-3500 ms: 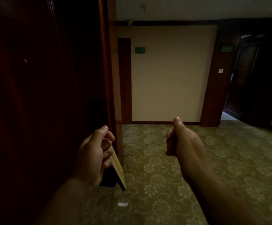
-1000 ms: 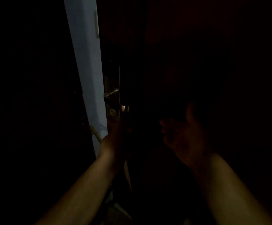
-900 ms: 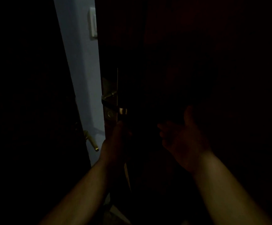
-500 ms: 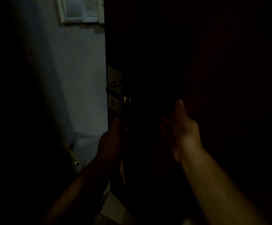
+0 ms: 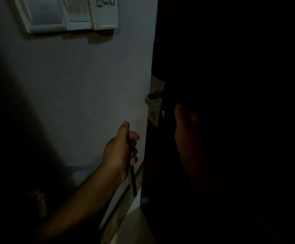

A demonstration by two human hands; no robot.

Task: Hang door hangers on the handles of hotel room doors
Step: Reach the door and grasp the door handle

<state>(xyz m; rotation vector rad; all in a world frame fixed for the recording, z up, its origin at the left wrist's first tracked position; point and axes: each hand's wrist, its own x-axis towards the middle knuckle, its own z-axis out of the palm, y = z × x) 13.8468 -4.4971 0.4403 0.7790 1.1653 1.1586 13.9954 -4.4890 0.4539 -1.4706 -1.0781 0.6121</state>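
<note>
The left hand (image 5: 120, 152) has its grip closed around a door hanger (image 5: 132, 180), seen edge-on as a thin dark strip poking down below the fingers. The card sits low and left of the door handle (image 5: 153, 95), near it but not on it yet. The right hand (image 5: 187, 136) is up against the dark door (image 5: 231, 103) just right of the lock plate, and honestly it's too murky to tell if that grip is open or curled on the edge.

Biggest risk, judging from this: it's really dark, so the person could miss the lever with the hanger's hole and drop the card, or the door could swing while being steadied and pinch fingers at the edge.

Room-wise, the pale wall (image 5: 81, 85) on the left is close, with the switch panels (image 5: 69, 13) up high, so the gap beside the door edge is narrow. Open space is mostly below the handle.
</note>
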